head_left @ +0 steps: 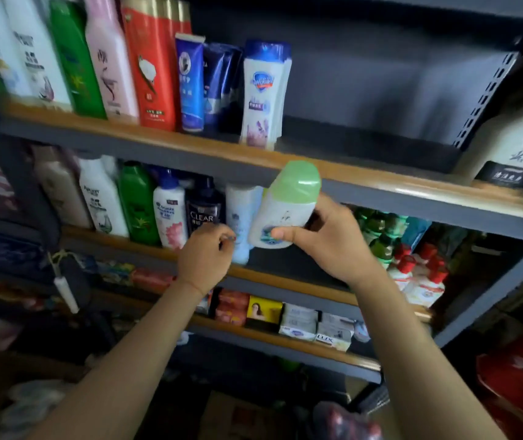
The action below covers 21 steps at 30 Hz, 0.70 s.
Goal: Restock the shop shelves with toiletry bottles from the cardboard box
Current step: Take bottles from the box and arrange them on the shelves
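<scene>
My right hand (326, 239) grips a white bottle with a light green cap (285, 204) by its lower end, holding it tilted in front of the second shelf (285, 277). My left hand (206, 255) hovers just left of it with fingers curled, next to a pale blue-white bottle (239, 217) standing on that shelf; whether it touches that bottle is unclear. The top shelf (380, 182) carries a row of bottles ending with a white Safeguard bottle (263, 93). The cardboard box (238, 417) lies dim on the floor below.
The top shelf has open space right of the Safeguard bottle, up to a large white jug (517, 138). Green and red-capped bottles (406, 258) fill the second shelf's right side. Soap boxes (298, 322) line the third shelf. A red box (520, 385) sits at lower right.
</scene>
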### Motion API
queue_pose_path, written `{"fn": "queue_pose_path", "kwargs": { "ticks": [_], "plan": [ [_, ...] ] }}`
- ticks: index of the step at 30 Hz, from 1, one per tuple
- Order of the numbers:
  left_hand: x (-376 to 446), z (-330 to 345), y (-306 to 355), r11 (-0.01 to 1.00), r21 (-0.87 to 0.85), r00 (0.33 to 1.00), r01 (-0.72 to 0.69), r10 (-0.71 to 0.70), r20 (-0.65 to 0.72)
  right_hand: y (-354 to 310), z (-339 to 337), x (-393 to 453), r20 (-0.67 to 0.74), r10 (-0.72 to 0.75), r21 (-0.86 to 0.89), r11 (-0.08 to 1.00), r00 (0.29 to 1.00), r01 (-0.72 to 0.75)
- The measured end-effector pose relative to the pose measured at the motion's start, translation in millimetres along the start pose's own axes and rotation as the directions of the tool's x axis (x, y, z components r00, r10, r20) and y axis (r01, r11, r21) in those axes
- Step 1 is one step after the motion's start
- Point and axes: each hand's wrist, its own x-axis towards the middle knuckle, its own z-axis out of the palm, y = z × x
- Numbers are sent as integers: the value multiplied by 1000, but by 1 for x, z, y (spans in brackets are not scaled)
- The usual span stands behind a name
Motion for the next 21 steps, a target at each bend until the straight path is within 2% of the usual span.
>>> {"fn": "queue_pose_path", "kwargs": {
  "ticks": [3, 8, 12, 15, 21],
  "plan": [
    [-15, 22, -25, 999, 43, 995, -26, 22, 99, 58, 30, -14, 5, 118, -84, 990, 993, -117],
    [-27, 37, -42, 989, 143, 978, 28, -57, 200, 121, 51, -8, -126, 366, -65, 924, 922, -376],
    [-32, 42, -48, 985, 169, 974, 28, -65, 219, 146, 51, 13, -60, 508, -63, 857, 859, -512],
    [-33, 44, -46, 986, 162, 975, 45, -79, 209, 155, 53, 20, -30, 558, -78, 826, 829, -558],
    [-40, 45, -43, 986, 147, 977, 82, -109, 184, 154, 47, 22, 52, 554, -122, 829, 831, -545]
  ]
}}
